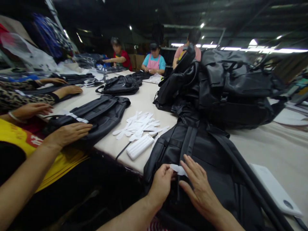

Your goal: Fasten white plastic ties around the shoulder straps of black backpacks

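Observation:
In front of me a black backpack [214,160] lies flat on the table, its straps facing up. A short white strip [177,169] crosses one of the straps [189,141]. My left hand [160,183] pinches the left end of this strip between thumb and fingers. Stretched out and apart, the fingers of my right hand [197,186] rest over the strip's other end, partly covering it. Beyond the backpack is a loose heap of similar white strips [139,125].
A white power bank [140,146] with a cable lies left of my backpack; a white flat device [275,189] lies right. Black bags [231,80] are piled behind. At left, a co-worker's hands [69,133] work on another black bag [108,117]. More people stand across the table.

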A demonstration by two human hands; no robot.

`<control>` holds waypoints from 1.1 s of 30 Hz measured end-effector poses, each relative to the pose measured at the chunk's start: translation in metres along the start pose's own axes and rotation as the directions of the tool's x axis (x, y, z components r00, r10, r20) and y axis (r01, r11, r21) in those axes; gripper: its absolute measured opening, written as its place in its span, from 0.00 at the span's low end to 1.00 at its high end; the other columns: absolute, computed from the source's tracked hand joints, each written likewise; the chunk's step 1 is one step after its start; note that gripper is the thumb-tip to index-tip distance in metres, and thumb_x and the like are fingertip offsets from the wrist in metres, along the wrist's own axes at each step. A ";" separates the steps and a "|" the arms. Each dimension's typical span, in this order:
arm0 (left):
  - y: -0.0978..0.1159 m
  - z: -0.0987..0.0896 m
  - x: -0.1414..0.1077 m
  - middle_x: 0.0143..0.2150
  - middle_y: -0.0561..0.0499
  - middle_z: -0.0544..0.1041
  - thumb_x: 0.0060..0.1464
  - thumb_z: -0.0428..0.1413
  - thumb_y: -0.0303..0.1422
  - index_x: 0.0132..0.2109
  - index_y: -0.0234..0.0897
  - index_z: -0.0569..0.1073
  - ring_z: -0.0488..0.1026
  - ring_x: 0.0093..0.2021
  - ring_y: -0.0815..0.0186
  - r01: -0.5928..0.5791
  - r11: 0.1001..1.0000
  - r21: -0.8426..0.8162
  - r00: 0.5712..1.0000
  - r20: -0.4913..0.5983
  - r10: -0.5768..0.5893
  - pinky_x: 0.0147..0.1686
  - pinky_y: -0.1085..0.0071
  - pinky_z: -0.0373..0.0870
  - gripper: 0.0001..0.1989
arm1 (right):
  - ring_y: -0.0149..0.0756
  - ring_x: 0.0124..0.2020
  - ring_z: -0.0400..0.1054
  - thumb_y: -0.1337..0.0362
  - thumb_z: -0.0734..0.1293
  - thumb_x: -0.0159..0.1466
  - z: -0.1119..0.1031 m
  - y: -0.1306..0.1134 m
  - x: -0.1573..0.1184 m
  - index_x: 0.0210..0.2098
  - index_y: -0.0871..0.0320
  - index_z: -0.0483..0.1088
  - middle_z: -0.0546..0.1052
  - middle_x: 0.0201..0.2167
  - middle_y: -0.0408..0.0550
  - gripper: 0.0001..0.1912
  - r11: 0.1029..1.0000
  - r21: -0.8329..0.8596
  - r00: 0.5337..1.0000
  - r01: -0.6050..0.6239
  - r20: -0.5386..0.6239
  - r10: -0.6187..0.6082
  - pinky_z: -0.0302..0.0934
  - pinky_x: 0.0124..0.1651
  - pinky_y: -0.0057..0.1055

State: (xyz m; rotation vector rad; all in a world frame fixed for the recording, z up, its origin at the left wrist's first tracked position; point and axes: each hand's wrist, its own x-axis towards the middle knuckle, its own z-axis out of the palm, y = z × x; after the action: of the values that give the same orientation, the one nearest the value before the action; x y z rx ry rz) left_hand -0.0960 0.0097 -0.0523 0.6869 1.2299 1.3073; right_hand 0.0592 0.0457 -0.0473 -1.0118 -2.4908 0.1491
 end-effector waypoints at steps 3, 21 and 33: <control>0.015 -0.015 -0.014 0.41 0.46 0.76 0.53 0.51 0.34 0.42 0.37 0.73 0.71 0.44 0.62 -0.199 0.957 0.209 0.979 -0.003 0.204 0.46 0.68 0.65 0.11 | 0.40 0.57 0.56 0.60 0.58 0.63 -0.014 0.008 0.036 0.53 0.55 0.62 0.65 0.55 0.51 0.19 0.998 0.020 0.977 -0.051 -0.205 0.054 0.52 0.56 0.40; 0.006 -0.099 -0.004 0.32 0.50 0.77 0.54 0.50 0.38 0.37 0.39 0.72 0.73 0.30 0.66 -0.242 0.888 0.390 0.939 -0.136 0.316 0.33 0.73 0.67 0.10 | 0.45 0.47 0.63 0.66 0.60 0.59 0.106 0.001 0.261 0.42 0.52 0.72 0.70 0.43 0.54 0.14 0.954 -0.277 0.877 0.117 0.480 0.031 0.57 0.45 0.39; 0.010 -0.094 0.003 0.30 0.50 0.76 0.53 0.51 0.40 0.37 0.39 0.73 0.71 0.29 0.65 -0.243 0.888 0.390 0.944 -0.117 0.310 0.32 0.73 0.66 0.11 | 0.41 0.44 0.65 0.69 0.59 0.60 0.106 0.004 0.260 0.36 0.61 0.73 0.73 0.39 0.56 0.12 0.941 -0.328 0.912 0.086 0.407 0.058 0.56 0.44 0.35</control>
State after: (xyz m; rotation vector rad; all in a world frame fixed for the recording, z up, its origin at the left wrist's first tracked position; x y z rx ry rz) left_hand -0.1870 -0.0091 -0.0702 1.0694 1.5923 1.4046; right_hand -0.1496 0.2340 -0.0488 -1.2002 -2.9831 -0.0891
